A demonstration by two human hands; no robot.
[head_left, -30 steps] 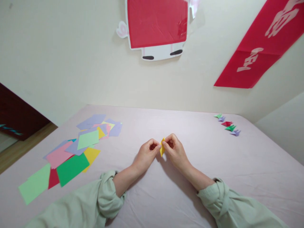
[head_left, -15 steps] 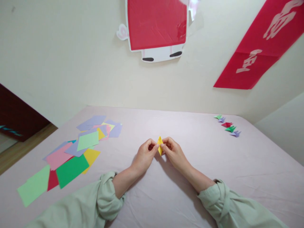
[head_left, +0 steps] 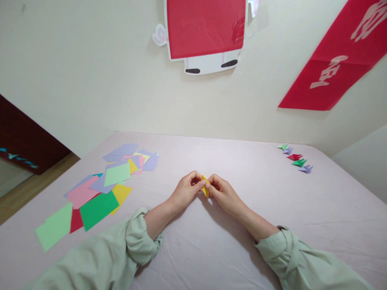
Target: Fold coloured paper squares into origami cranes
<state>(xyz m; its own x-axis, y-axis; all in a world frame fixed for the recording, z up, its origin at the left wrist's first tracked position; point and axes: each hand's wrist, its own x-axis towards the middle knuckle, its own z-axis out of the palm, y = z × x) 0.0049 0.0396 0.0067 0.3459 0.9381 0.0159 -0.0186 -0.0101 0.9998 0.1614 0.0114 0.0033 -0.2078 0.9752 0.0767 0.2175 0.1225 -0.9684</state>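
Observation:
A small folded yellow paper (head_left: 205, 187) is pinched between both my hands over the middle of the pale pink sheet (head_left: 211, 249). My left hand (head_left: 186, 191) grips its left side with thumb and fingertips closed. On the other side my right hand (head_left: 223, 194) pinches it in the same way. Most of the paper is hidden by my fingers; only a narrow yellow strip shows. Both sleeves are light green and rolled at the forearm.
Several loose coloured paper squares (head_left: 99, 189) lie spread at the left. A row of small folded paper figures (head_left: 298, 159) sits at the far right. A wall with red banners (head_left: 205, 28) rises behind. Wooden floor (head_left: 27, 193) shows past the left edge.
The yellow paper has been pressed lower and flatter between my fingertips, with less of it showing. My hands stay close together; the view shifted slightly.

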